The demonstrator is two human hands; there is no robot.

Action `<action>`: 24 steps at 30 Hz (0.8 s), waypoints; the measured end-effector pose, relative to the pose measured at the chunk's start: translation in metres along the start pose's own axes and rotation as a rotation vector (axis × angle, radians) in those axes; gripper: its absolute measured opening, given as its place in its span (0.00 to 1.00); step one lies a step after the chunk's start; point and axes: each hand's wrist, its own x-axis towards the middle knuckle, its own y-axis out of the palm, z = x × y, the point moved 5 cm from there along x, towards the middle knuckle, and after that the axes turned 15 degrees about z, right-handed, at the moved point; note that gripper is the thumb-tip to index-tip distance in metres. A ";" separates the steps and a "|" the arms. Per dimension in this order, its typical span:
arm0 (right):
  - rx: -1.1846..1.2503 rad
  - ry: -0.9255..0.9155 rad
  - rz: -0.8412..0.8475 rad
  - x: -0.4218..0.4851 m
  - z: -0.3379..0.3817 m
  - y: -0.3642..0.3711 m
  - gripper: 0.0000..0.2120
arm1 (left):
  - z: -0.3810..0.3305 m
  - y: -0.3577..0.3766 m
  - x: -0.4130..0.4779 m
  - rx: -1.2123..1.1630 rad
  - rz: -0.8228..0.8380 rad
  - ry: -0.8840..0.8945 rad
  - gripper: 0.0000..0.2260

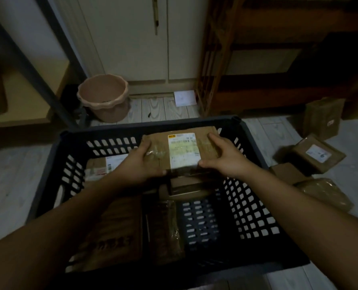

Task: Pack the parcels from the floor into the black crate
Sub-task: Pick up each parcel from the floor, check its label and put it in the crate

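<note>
A brown cardboard parcel (183, 150) with a white shipping label hangs over the far half of the black crate (255, 208). My left hand (141, 162) grips its left edge and my right hand (224, 158) grips its right edge. Inside the crate lie several brown parcels: a labelled one (103, 166) at the far left, a large flat one (113, 233) at the near left, a narrow wrapped one (166, 229) in the middle, and a small box (186, 185) under the held parcel. Part of the crate's perforated floor shows at the right.
Several brown parcels lie on the pale wood floor right of the crate: a labelled box (316, 155), a wrapped one (324, 193), a taller one (322, 118). A pink bucket (104, 97) stands behind the crate, a wooden rack (215, 59) at the back right, white cabinet doors behind.
</note>
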 end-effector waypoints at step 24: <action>-0.819 0.202 -0.042 0.005 -0.037 0.018 0.28 | -0.004 0.046 0.044 0.605 0.086 -0.129 0.45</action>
